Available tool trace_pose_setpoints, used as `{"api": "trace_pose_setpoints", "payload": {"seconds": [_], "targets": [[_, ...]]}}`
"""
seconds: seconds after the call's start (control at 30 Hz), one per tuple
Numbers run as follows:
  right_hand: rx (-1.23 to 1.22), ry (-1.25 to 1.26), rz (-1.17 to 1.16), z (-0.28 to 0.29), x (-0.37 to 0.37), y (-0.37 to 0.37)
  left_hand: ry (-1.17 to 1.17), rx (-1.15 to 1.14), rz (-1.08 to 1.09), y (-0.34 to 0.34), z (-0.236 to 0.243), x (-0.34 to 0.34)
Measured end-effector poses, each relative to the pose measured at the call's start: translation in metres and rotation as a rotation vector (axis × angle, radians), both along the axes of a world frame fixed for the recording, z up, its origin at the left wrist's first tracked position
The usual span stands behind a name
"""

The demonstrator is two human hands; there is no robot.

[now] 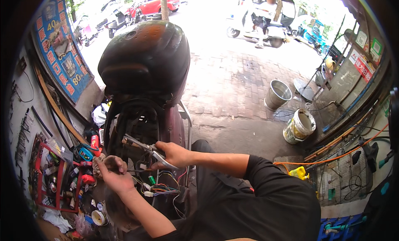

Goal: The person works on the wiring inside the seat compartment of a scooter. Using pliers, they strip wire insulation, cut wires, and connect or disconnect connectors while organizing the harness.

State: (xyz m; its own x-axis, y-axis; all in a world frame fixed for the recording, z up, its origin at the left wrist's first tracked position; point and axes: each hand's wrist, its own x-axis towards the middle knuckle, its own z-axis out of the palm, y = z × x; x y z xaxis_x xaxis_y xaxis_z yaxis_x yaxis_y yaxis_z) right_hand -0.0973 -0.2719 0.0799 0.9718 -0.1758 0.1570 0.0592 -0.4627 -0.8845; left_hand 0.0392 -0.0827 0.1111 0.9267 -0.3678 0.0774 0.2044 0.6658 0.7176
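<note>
My right hand (172,155) is closed around a pair of metal pliers (141,143), whose jaws point left over the opened body of a scooter (176,122). Lower and to the left, my left hand (116,176) has its fingers curled beside a thin dark cable. What they grip is too small to make out. A brownish crumpled rag (97,165) shows against that hand, though I cannot tell if it is held. Below both hands, several coloured wires (166,183) with a green connector (152,180) and a white connector (148,194) lie loose in the scooter's frame.
A large dark rounded seat or box (145,60) rises on the scooter's far side. Tools and bottles crowd a red rack (39,195) at left. A metal bucket (277,95) and stained white bucket (299,126) stand right. Beyond, a person sits by a parked scooter (276,35).
</note>
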Motion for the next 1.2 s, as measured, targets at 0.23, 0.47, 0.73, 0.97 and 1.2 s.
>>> {"api": "trace_pose_setpoints", "payload": {"seconds": [0.23, 0.47, 0.73, 0.97, 1.2], "targets": [[0.164, -0.043, 0.106, -0.016, 0.009, 0.049, 0.067, -0.323, -0.178, 0.020, 0.000, -0.012], [0.411, -0.063, 0.213, -0.008, 0.007, 0.074, 0.066, -0.609, -0.354, 0.058, -0.016, 0.005], [0.933, -0.107, 0.148, -0.021, 0.013, 0.080, 0.056, -0.441, -0.029, 0.082, -0.026, 0.014], [0.842, -0.030, 0.154, -0.008, 0.011, 0.083, -0.069, -0.527, 0.073, 0.056, -0.032, 0.003], [0.665, 0.004, 0.243, -0.030, 0.021, 0.076, 0.085, -0.242, 0.190, 0.043, -0.008, -0.013]]}}
